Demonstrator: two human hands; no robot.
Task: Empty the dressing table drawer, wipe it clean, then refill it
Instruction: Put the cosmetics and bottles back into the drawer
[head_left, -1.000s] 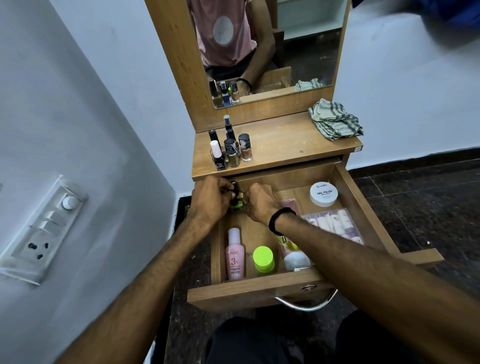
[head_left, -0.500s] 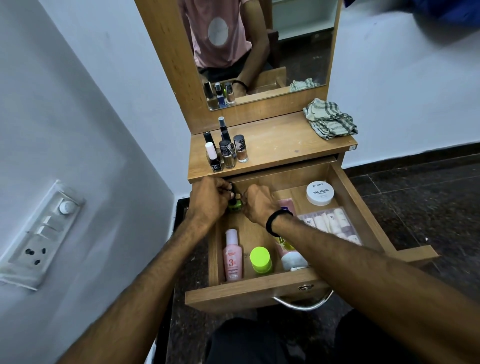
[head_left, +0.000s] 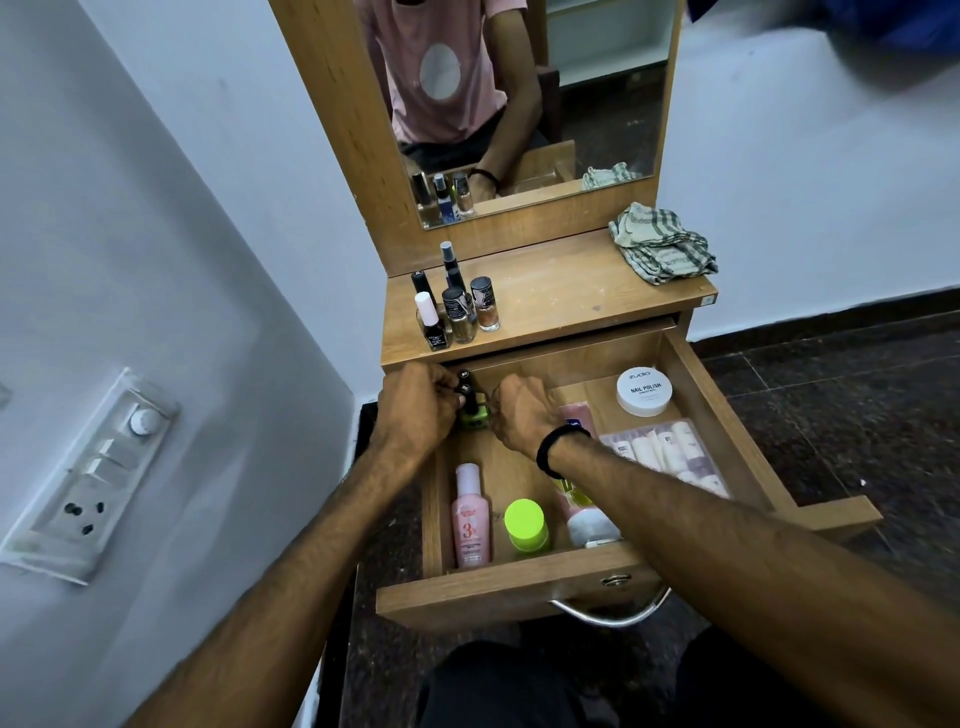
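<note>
The wooden drawer (head_left: 519, 584) stands pulled open under the dressing table top (head_left: 561, 296). At its back left corner my left hand (head_left: 415, 408) grips small nail polish bottles (head_left: 470, 402), black caps up and one with a green body. My right hand (head_left: 522, 415) curls its fingers at the same bottles from the right. Still in the drawer lie a pink bottle (head_left: 471, 519), a green-capped jar (head_left: 526, 525), a white-capped tube (head_left: 587, 519), a white nail polish remover tub (head_left: 644, 391) and a clear pack of small tubes (head_left: 670, 454).
Several nail polish bottles (head_left: 457, 312) stand on the table top's left side, below the mirror (head_left: 519, 104). A checked cloth (head_left: 660, 244) lies crumpled at the right rear. A white wall with a switch panel (head_left: 91, 478) is close on the left. Dark floor lies to the right.
Both hands stay at the drawer's back left corner; the black caps now show slightly higher between them. The view has shifted a little.
</note>
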